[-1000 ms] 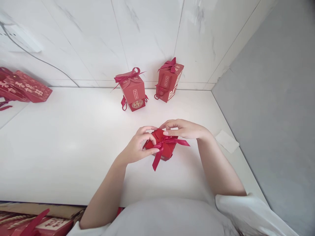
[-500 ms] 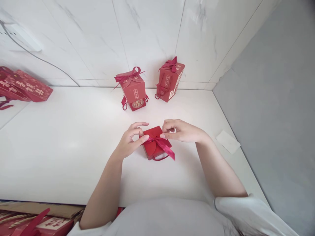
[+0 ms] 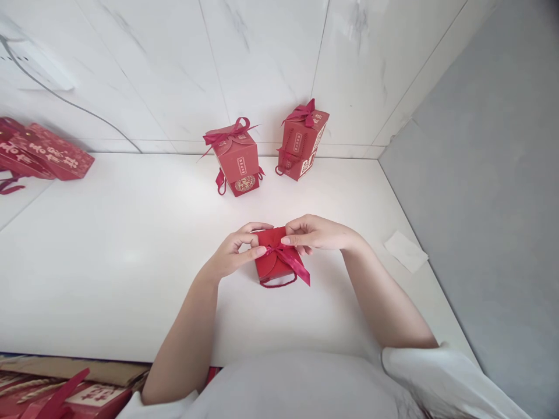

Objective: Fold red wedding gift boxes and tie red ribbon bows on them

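A small red gift box (image 3: pixel 267 269) with a rounded flap on top sits on the white table in front of me. A crimson ribbon (image 3: pixel 297 269) is tied over its top, one tail hanging toward the near right side. From the left, my left hand (image 3: pixel 236 250) pinches the ribbon at the knot with thumb and curled fingers, its forefinger along the box's far edge. My right hand (image 3: pixel 312 234) is closed on the ribbon just right of the knot, its fingertips partly hidden. A red cord handle (image 3: pixel 279 285) loops out at the box's near side.
Two taller red gift boxes with bows, one left (image 3: pixel 236 160) and one right (image 3: pixel 301 142), stand near the tiled wall. Red bags (image 3: pixel 56 154) lie far left. A white paper (image 3: pixel 406 251) lies right, beside a grey panel (image 3: pixel 493 192). A carton (image 3: pixel 78 372) sits below the table's front edge.
The box has turned slightly, so its cord handle now faces more squarely toward me. My right hand has shifted a little left, and my left forefinger has come against the box's far edge.
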Demonstrator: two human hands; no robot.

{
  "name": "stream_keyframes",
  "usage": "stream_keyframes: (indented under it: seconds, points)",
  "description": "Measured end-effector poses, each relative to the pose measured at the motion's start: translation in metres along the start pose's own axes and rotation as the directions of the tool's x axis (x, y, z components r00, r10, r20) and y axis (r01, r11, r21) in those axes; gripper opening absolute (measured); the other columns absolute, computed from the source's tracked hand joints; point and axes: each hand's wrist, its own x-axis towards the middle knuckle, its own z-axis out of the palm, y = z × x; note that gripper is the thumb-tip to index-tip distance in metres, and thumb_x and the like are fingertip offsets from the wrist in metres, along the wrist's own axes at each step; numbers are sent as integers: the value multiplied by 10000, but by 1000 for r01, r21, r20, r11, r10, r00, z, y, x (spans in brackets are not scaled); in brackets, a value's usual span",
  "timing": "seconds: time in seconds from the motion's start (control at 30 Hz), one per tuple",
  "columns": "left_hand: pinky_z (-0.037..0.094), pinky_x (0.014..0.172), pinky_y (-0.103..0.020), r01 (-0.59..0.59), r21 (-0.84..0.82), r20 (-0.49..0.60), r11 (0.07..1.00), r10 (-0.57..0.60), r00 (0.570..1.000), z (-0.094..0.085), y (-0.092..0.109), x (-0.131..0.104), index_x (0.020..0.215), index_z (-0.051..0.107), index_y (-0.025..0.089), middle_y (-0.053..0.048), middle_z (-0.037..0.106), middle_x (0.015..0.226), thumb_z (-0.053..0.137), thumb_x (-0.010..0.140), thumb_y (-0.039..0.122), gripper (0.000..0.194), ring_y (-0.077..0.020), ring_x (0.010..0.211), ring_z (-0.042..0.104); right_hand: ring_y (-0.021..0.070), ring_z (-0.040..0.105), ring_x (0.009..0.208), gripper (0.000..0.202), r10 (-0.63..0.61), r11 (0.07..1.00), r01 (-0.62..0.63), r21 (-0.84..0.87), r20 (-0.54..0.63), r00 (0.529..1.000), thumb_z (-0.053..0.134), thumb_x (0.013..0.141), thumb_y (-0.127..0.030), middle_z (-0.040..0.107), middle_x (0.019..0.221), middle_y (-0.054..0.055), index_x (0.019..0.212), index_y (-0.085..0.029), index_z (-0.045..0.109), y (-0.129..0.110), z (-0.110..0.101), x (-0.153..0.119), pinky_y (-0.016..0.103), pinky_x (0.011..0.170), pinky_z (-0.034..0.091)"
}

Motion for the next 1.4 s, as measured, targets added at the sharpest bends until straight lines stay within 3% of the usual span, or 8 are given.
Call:
stream_keyframes:
  seconds: [0.27, 0.43, 0.73, 1.1, 1.4]
  points:
    - [505, 931, -330, 69, -33, -82, 997, -72, 994, 2, -2, 3, 742, 668, 192, -62, 549, 1257, 567, 905, 433, 308, -211, 1093, 578, 99, 491, 573, 345, -50, 998, 48, 42, 43, 998, 594, 890, -485, 571, 640, -23, 739, -181, 531, 6, -3, 4, 234, 574, 400]
    - [520, 806, -294, 53, -63, -202, 997, -65, 977, 7, -7, 6, 587, 516, 155, -56, 562, 1161, 632, 859, 419, 397, -182, 964, 591, 95, 480, 554, 339, -23, 994, 22, 107, 7, 1000, 623, 872, -471, 574, 613, -26, 725, -176, 544, 10, -5, 7, 230, 562, 402]
    - [484, 690, -295, -50, 30, -388, 998, 58, 920, 15, -20, 15, 557, 388, 160, -75, 576, 1071, 626, 850, 393, 444, -158, 826, 564, 82, 439, 522, 361, -68, 977, 84, 194, -89, 994, 638, 862, -429, 505, 576, -49, 659, -180, 472, 15, -5, 12, 220, 521, 354]
    - [458, 724, -285, -57, 173, -415, 983, 125, 901, 15, -17, 14, 562, 423, 159, -68, 590, 1067, 610, 863, 358, 405, -157, 860, 581, 69, 322, 532, 386, -152, 970, 170, 174, -112, 982, 632, 871, -444, 404, 599, -65, 662, -176, 450, 23, -7, 14, 221, 502, 246]
    - [456, 717, -281, -61, 209, -424, 976, 146, 894, 16, -17, 14, 567, 417, 163, -70, 591, 1067, 601, 864, 371, 407, -154, 849, 577, 71, 308, 520, 398, -174, 965, 196, 176, -135, 975, 636, 866, -455, 380, 579, -68, 650, -177, 452, 30, -7, 18, 225, 497, 237]
